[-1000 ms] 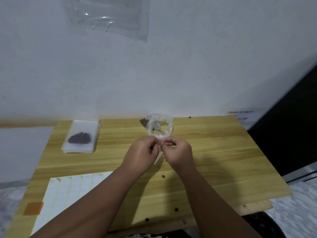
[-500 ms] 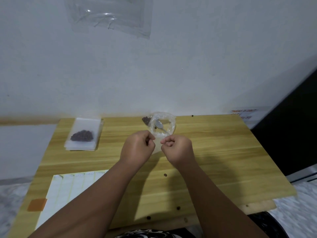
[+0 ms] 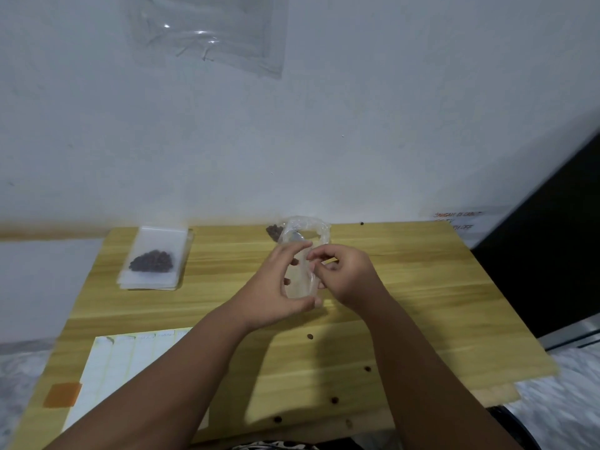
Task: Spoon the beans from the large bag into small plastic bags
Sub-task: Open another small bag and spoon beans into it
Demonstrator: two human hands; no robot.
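A small clear bag (image 3: 300,277) is pinched between both hands, left hand (image 3: 276,287) and right hand (image 3: 345,276), above the worktop (image 3: 406,287). Just behind sits the large bag (image 3: 306,230) with beans (image 3: 274,231). A filled packet (image 3: 154,259) lies far left; stray beans (image 3: 310,336) dot the near side.

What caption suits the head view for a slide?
Both hands open a small clear bag above the wooden table.
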